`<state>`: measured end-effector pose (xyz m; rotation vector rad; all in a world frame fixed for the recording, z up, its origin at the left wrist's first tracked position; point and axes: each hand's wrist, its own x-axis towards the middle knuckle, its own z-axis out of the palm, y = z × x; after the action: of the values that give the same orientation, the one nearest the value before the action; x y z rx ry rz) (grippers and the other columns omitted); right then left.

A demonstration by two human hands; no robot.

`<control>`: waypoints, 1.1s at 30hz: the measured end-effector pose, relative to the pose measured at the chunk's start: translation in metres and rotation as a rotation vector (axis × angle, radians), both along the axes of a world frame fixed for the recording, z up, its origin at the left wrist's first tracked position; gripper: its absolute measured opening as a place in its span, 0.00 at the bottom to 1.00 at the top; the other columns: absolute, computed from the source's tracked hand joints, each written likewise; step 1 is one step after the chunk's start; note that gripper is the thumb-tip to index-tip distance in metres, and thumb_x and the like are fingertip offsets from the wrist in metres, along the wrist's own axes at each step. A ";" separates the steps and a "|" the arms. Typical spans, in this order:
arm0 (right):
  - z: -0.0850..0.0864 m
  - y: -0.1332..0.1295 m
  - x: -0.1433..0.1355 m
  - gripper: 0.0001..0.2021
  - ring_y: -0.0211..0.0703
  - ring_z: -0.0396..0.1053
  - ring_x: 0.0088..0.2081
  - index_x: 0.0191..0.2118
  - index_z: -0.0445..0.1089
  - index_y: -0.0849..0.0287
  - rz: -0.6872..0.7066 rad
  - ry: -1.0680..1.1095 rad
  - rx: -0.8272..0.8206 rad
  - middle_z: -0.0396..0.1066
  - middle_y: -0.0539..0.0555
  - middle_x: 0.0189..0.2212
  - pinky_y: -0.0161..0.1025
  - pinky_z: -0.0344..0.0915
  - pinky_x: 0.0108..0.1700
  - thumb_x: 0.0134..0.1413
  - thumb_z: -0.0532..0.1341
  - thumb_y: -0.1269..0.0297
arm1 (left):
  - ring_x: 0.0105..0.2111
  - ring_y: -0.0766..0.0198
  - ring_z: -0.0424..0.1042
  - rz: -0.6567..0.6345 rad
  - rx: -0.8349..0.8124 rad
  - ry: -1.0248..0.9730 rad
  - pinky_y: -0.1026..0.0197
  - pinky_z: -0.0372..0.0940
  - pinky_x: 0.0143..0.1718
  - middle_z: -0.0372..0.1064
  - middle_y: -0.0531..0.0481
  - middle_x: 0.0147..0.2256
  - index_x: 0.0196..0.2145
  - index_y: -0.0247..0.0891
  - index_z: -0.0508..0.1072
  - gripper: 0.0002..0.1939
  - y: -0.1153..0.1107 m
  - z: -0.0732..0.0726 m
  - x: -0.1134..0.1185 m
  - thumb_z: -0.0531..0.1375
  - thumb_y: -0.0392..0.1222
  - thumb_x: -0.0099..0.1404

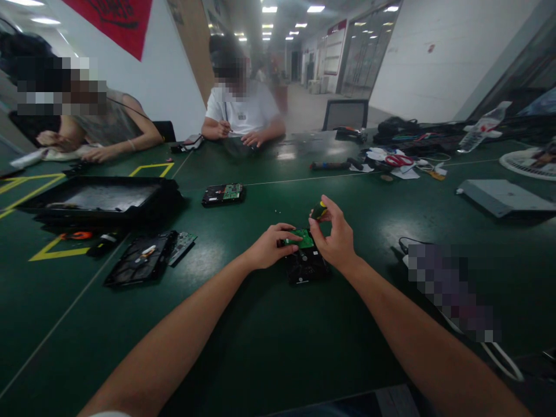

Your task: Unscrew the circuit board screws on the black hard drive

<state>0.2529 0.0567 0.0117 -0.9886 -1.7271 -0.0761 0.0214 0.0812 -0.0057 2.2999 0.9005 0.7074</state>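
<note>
A black hard drive (307, 269) with a green circuit board (306, 238) lies on the green table, between my two hands. My left hand (273, 246) rests at the drive's left side, its fingers curved over the board and touching it. In my right hand (333, 234), just above the drive's right edge, is a screwdriver with a black and yellow handle (319, 211), pinched between thumb and fingers. The screwdriver's tip is too small to make out.
Another drive (223, 194) lies beyond my left hand. Left are an opened drive (141, 258), a loose board (182, 248) and a black tray (104, 197). A grey metal case (508, 198) is right. Two people sit across the table.
</note>
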 end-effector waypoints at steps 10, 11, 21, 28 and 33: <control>0.001 -0.001 0.000 0.32 0.53 0.77 0.55 0.74 0.49 0.48 0.013 -0.003 -0.029 0.66 0.60 0.66 0.55 0.78 0.57 0.70 0.59 0.62 | 0.62 0.50 0.67 -0.002 0.002 -0.011 0.42 0.61 0.66 0.67 0.44 0.61 0.53 0.49 0.81 0.13 0.000 -0.002 0.000 0.65 0.44 0.71; 0.001 -0.001 0.000 0.32 0.53 0.77 0.55 0.74 0.49 0.48 0.014 -0.004 -0.033 0.66 0.60 0.66 0.55 0.78 0.57 0.70 0.59 0.62 | 0.62 0.50 0.66 -0.002 0.002 -0.010 0.42 0.61 0.65 0.67 0.44 0.61 0.53 0.49 0.81 0.13 0.000 -0.002 0.000 0.66 0.44 0.71; -0.001 0.001 0.002 0.34 0.52 0.78 0.52 0.75 0.46 0.46 0.013 -0.020 -0.027 0.68 0.59 0.65 0.55 0.79 0.55 0.70 0.59 0.63 | 0.62 0.50 0.66 -0.007 0.009 -0.008 0.41 0.60 0.66 0.66 0.44 0.61 0.53 0.49 0.80 0.14 0.001 -0.002 -0.001 0.66 0.44 0.71; -0.001 0.001 0.001 0.34 0.49 0.78 0.43 0.74 0.49 0.43 -0.021 -0.039 0.015 0.70 0.58 0.61 0.53 0.81 0.49 0.68 0.62 0.61 | 0.62 0.50 0.66 -0.003 0.013 -0.002 0.40 0.60 0.66 0.66 0.44 0.61 0.54 0.49 0.80 0.14 0.000 -0.001 -0.001 0.65 0.45 0.71; -0.001 0.002 0.001 0.35 0.50 0.78 0.47 0.75 0.44 0.46 0.030 -0.007 -0.027 0.68 0.61 0.63 0.54 0.80 0.51 0.69 0.58 0.64 | 0.62 0.50 0.67 -0.013 0.014 -0.012 0.41 0.61 0.66 0.67 0.44 0.61 0.53 0.49 0.80 0.14 0.001 -0.002 0.000 0.66 0.44 0.70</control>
<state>0.2537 0.0585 0.0109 -0.9826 -1.7529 -0.0372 0.0211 0.0821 -0.0073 2.3094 0.8766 0.7226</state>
